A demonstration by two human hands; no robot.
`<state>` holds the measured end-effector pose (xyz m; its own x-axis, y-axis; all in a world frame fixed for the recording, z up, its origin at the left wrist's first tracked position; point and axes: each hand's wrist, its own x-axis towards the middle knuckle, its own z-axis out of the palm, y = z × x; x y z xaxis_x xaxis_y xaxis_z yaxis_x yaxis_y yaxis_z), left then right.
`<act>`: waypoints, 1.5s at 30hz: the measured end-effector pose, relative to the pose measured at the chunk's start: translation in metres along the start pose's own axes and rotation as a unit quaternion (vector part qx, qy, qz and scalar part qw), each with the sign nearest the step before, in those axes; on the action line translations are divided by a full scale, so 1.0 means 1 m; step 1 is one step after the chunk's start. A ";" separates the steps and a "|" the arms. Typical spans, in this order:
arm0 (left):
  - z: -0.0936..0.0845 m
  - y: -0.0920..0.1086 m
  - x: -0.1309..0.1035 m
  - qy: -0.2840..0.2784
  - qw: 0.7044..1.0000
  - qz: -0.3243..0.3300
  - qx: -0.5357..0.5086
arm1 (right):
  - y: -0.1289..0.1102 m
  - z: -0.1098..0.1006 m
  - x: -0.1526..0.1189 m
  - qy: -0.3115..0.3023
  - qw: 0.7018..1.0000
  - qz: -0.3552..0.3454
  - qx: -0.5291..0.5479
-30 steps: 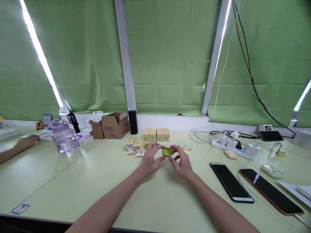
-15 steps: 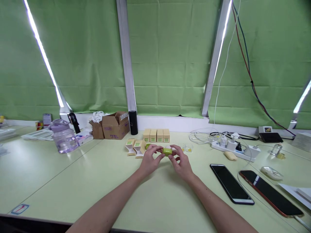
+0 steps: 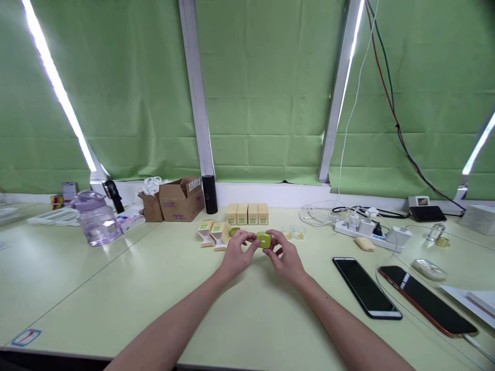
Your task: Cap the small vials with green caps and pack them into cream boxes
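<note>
Both hands hold one small green case point(image 3: 263, 240) above the table. My left hand point(image 3: 237, 254) pinches its left side between thumb and fingers, and my right hand point(image 3: 285, 256) grips its right side. Just behind my left hand lies another green item point(image 3: 234, 232), partly hidden. Two opened cardboard boxes point(image 3: 219, 234) with green labels stand to the left of it. Several closed small boxes point(image 3: 252, 214) form a row farther back. Beyond my right hand are clear round containers point(image 3: 294, 233) with yellow bits inside.
A purple bottle point(image 3: 96, 219), a brown carton point(image 3: 181, 200) and a black cylinder point(image 3: 210, 195) stand at the back left. To the right are a power strip point(image 3: 365, 233), a black phone point(image 3: 366, 288) and another phone point(image 3: 427, 301) with a cable.
The green case has turned in my fingers, so a squarer, broader face now shows. The whole view has shifted slightly.
</note>
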<state>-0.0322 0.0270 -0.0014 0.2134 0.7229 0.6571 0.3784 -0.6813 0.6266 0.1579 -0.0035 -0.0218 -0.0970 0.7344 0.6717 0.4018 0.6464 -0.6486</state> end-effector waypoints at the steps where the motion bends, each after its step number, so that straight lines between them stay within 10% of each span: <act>1: -0.001 0.000 0.000 -0.002 1.000 0.003 0.003 | -0.001 0.000 0.000 0.000 1.000 0.001 0.002; 19: -0.017 0.009 0.002 -0.031 0.968 0.195 0.158 | -0.006 -0.004 0.000 -0.007 0.998 0.031 0.060; 36: -0.012 0.013 -0.005 -0.087 0.950 0.242 0.180 | -0.003 0.000 0.000 -0.019 0.997 0.036 0.070; 45: -0.010 0.002 0.002 0.021 0.993 0.091 0.069 | 0.013 -0.005 -0.002 0.021 0.997 -0.016 -0.078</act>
<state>-0.0402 0.0260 0.0058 0.2523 0.5822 0.7730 0.4571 -0.7757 0.4351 0.1677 0.0023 -0.0302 -0.0751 0.7032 0.7070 0.5357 0.6264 -0.5662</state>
